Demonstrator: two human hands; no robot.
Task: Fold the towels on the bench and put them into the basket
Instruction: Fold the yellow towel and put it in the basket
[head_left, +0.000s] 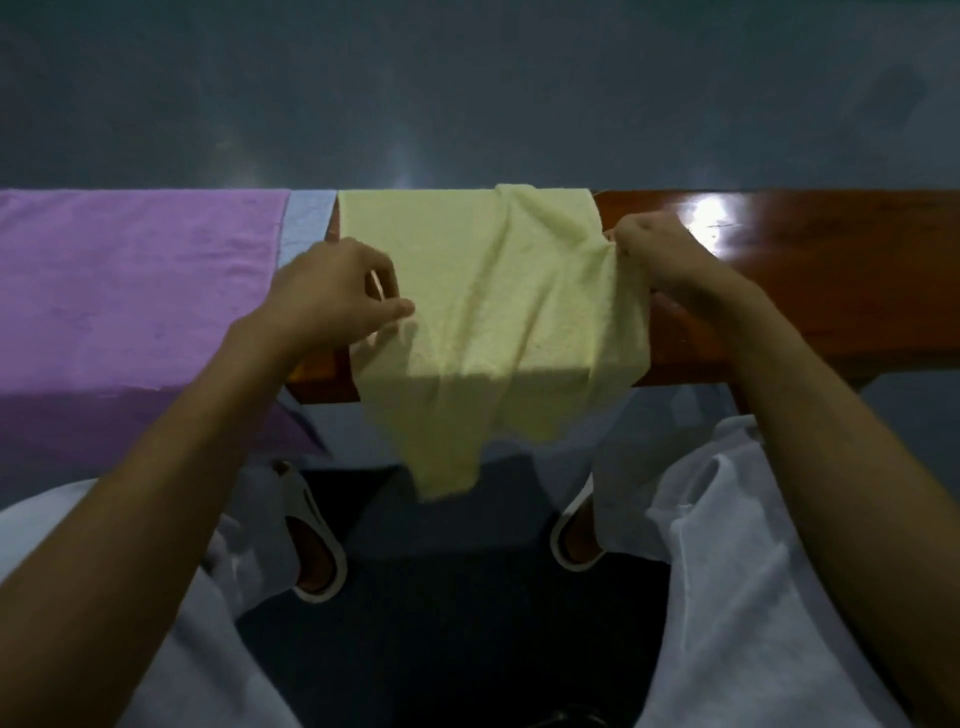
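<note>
Pale yellow terry towel (483, 312): lies across the bench at the centre of the view; its far edge reaches the bench's far side toward 12 o'clock; its near part hangs over the front edge toward 6 o'clock, ending in a loose uneven corner; creased, with a raised fold running from its far right corner.

Glossy reddish-brown wooden bench (805, 291): runs straight across the view from 9 o'clock to 3 o'clock; bare wood shows at 3 o'clock, with a bright glare spot near the right hand.

Left hand (332, 291): at 9 o'clock of the yellow towel; fingers curled, thumb and forefinger pinching the towel's left edge; the exact grip is blurred.

Right hand (660, 254): at 2 o'clock of the yellow towel; fingers closed round a bunched piece of the towel's right edge, lifting it off the wood.

Purple terry towel (130, 291): spread flat over the bench at 9 o'clock; its near part drapes over the front edge.

Light blue towel (306, 223): a narrow strip showing between the purple and the yellow towels; partly under the purple one.

White slide sandals (317, 551): on both feet at 6 o'clock, below the bench.

Pale trousers (727, 545): on both legs, at 5 and 7 o'clock.

Grey floor (467, 93): beyond the bench, at 12 o'clock.
</note>
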